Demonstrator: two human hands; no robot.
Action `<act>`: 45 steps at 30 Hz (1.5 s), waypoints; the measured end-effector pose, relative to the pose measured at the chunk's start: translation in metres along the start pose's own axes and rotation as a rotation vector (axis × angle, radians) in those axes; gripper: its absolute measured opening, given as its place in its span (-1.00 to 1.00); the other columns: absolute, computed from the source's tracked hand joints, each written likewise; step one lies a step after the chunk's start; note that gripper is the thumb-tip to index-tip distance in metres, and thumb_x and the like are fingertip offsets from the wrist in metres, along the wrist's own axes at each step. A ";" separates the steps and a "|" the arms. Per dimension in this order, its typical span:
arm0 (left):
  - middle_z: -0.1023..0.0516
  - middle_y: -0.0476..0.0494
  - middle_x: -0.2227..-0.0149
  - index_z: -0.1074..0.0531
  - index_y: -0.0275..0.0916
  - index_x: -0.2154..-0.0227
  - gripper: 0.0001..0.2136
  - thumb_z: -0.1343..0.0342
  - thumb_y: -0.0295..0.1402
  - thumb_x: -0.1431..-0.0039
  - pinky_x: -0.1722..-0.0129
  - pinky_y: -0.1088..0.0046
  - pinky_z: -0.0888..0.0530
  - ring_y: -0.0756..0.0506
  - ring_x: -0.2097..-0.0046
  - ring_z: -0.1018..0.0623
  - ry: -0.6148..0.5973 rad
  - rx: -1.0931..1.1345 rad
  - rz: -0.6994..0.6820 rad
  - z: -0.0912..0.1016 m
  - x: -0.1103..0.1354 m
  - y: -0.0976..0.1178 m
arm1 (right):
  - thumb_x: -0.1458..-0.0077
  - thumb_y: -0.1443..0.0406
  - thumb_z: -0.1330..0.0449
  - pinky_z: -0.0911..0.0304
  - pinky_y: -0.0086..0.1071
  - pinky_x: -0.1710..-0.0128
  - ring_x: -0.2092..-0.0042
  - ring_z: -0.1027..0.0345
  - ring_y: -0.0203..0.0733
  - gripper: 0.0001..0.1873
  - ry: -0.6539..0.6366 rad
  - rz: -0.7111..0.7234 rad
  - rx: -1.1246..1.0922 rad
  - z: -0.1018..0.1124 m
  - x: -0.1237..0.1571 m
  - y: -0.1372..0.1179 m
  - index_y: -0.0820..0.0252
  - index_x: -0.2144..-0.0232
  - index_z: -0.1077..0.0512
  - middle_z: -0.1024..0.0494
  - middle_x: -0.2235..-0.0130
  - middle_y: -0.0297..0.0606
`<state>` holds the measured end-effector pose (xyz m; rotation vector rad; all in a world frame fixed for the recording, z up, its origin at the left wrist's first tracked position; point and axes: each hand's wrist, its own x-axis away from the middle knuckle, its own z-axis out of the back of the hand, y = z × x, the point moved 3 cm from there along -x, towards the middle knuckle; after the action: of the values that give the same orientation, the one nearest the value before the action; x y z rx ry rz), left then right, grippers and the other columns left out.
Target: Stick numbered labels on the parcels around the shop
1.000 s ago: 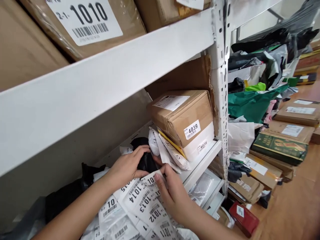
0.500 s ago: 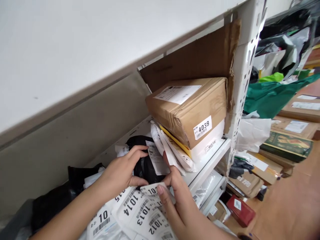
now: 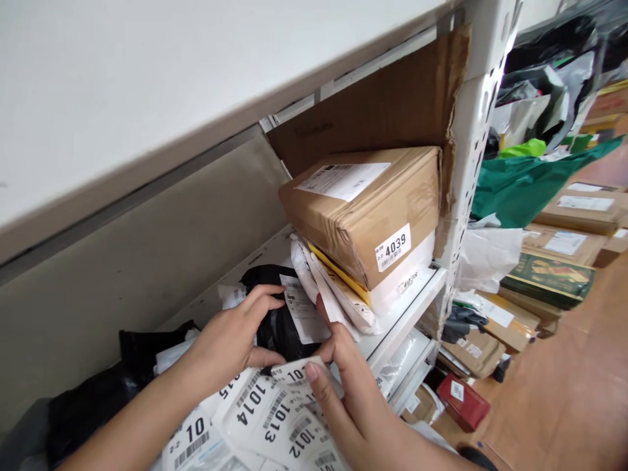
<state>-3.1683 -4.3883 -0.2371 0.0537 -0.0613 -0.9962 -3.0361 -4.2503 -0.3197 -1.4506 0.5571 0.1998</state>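
A black plastic parcel (image 3: 279,330) with a white shipping label (image 3: 300,309) lies on the shelf. My left hand (image 3: 239,330) grips its near left side, fingers on top and thumb at the front edge. My right hand (image 3: 350,379) pinches the end of a strip of white number labels (image 3: 279,405) between thumb and forefinger, close to the parcel's front. Its other fingers reach towards the shipping label. The strip hangs in folds below both hands, with printed numbers such as 1014, 1013 and 1012 showing.
A brown carton (image 3: 363,209) marked 4039 rests on a white box (image 3: 407,268) and flat mailers (image 3: 338,288). More black bags (image 3: 93,399) lie at the left. A white shelf board (image 3: 186,98) hangs overhead. Beyond the perforated post (image 3: 471,150), parcels and a red box (image 3: 462,400) sit on the floor.
The view has shifted a little, so the shelf and boxes appear slightly further left and higher. Both hands keep nearly the same hold at the black parcel and label strip.
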 end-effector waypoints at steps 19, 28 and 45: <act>-0.43 -0.04 -0.05 -0.47 -0.05 0.10 -0.71 -0.16 -0.25 -0.08 0.19 0.46 -0.40 -0.11 0.07 -0.49 -0.127 0.060 -0.182 0.045 0.016 0.060 | -0.01 -0.02 -0.25 -0.30 -0.36 0.32 0.30 -0.38 -0.23 -0.63 0.145 -0.244 -0.694 -0.001 0.008 0.000 0.11 0.47 -0.28 -0.52 0.07 -0.25; -0.49 -0.04 0.19 -0.49 -0.13 0.20 -0.70 -0.16 -0.07 -0.10 0.35 0.51 -0.33 -0.04 0.25 -0.45 -0.130 0.202 -0.113 0.039 0.034 0.089 | 0.03 0.05 -0.32 -0.10 -0.45 0.54 0.55 -0.19 -0.36 -0.64 0.260 -0.242 -0.658 -0.002 0.034 0.000 0.17 0.53 -0.34 -0.41 0.58 -0.41; -0.50 -0.02 0.38 -0.47 -0.22 0.40 -0.76 -0.16 -0.13 -0.08 0.42 0.51 -0.28 -0.03 0.36 -0.44 -0.020 0.293 0.085 0.030 0.017 0.085 | 0.02 0.07 -0.31 -0.22 -0.39 0.36 0.42 -0.31 -0.28 -0.69 0.288 -0.263 -0.722 -0.023 0.027 0.007 0.21 0.40 -0.48 -0.50 0.48 -0.35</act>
<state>-3.0902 -4.3575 -0.2006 0.3071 -0.2262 -0.8969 -3.0212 -4.2772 -0.3387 -2.2608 0.5423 -0.0289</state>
